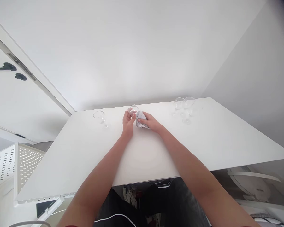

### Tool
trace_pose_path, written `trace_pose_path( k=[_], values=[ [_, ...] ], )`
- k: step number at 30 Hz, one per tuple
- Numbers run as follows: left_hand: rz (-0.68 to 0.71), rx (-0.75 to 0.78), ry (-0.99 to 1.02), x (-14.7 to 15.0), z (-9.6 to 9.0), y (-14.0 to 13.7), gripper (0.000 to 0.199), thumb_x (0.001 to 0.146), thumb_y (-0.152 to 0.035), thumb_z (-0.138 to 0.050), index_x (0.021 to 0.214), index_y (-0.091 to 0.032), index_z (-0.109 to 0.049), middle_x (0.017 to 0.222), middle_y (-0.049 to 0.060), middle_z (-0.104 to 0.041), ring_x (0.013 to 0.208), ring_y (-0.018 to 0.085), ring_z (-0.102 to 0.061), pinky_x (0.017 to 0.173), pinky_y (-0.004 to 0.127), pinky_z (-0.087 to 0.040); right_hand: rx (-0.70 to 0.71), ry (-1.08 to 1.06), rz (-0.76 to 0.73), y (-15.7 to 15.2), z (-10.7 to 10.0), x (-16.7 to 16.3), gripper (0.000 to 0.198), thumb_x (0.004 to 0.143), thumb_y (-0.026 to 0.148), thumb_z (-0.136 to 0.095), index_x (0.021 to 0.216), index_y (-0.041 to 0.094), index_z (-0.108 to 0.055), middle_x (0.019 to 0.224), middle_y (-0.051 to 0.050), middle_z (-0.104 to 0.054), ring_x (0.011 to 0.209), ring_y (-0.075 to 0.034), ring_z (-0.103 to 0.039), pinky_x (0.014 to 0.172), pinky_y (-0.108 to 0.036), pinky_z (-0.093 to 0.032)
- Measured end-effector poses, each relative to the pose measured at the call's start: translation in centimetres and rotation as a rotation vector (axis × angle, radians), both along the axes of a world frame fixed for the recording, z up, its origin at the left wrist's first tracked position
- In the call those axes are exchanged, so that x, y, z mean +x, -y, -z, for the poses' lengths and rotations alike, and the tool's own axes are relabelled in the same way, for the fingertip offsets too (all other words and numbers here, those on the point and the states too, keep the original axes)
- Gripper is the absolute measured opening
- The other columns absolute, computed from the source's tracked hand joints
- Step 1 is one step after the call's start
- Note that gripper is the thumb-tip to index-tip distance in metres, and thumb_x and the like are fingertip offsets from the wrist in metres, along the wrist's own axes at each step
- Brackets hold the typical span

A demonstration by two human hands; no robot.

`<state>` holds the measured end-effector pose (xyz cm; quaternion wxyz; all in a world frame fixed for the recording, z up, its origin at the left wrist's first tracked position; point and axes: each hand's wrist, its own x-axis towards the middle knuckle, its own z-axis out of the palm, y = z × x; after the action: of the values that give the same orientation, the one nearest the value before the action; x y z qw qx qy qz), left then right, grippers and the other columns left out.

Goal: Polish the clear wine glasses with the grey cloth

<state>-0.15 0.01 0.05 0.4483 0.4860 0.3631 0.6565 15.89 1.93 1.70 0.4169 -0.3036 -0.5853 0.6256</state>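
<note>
Clear glass (133,109) is at ctr of frame, just above the far part of the white table (227,138), rim facing up & away. L hand (128,122) has it: fingers curled round the bowl's L side, thumb on the near side, so grip is narrow, closed on glass. Stem & foot hidden, can't tell how they sit.

R hand (151,121), just right of ctr, pinches a bunched pale grey cloth (141,120) btwn thumb & fingers; grip closed on cloth. Cloth is right up against the glass; whether any is inside the bowl, can't tell. Hands v. near each other, both forearms coming up from bottom edge.

Ctr-left of frame: single stemmed glass (99,114) on table, well apart from L hand. Right of ctr, near table's back edge: group of stemmed glasses (189,102) close together, exact no. unclear.

Upper left: white door (28,97) w/ black handle (8,66). Lower left: white perforated panel (29,159) beside table. Bottom ctr: white cable (118,215) across dark clothing.
</note>
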Motion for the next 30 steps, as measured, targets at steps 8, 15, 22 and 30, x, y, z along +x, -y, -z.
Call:
trace_pose_path(
  k=[8,15,22,30],
  values=[
    [0.043,0.039,-0.001,0.2,-0.1,0.1,0.049,0.088,-0.056,-0.072,0.124,-0.025,-0.062,0.124,0.01,-0.068,0.114,0.023,-0.065,0.099,0.039,-0.053,-0.222,-0.157,-0.14,0.1,0.1,0.2,0.049,0.079,0.064,-0.078,0.084,0.017,-0.067,0.075,-0.004,-0.062,0.068,-0.017,-0.057,0.064,-0.033,-0.049],
    [-0.037,-0.002,-0.034,-0.1,0.2,-0.2,0.053,0.086,-0.053,-0.076,0.129,-0.024,-0.064,0.132,0.012,-0.066,0.127,0.027,-0.06,0.101,0.039,-0.052,0.155,0.079,0.238,0.3,0.4,-0.7,0.046,0.067,0.056,-0.088,0.091,0.021,-0.069,0.079,-0.001,-0.065,0.074,-0.018,-0.054,0.065,-0.03,-0.044],
    [0.004,0.021,-0.034,0.0,-0.1,0.1,0.052,0.088,-0.055,-0.074,0.129,-0.025,-0.064,0.134,0.013,-0.067,0.125,0.027,-0.063,0.102,0.042,-0.051,-0.032,-0.027,0.151,0.0,0.4,-0.4,0.05,0.075,0.067,-0.077,0.087,0.02,-0.067,0.075,-0.003,-0.061,0.065,-0.017,-0.053,0.057,-0.03,-0.043],
    [-0.026,0.041,-0.036,0.0,-0.6,0.5,0.051,0.085,-0.052,-0.077,0.125,-0.023,-0.062,0.13,0.014,-0.066,0.12,0.027,-0.065,0.096,0.041,-0.054,0.075,-0.012,0.263,-0.3,1.1,-0.5,0.049,0.08,0.069,-0.073,0.082,0.021,-0.064,0.07,-0.001,-0.059,0.062,-0.016,-0.051,0.055,-0.03,-0.043]
  ],
)
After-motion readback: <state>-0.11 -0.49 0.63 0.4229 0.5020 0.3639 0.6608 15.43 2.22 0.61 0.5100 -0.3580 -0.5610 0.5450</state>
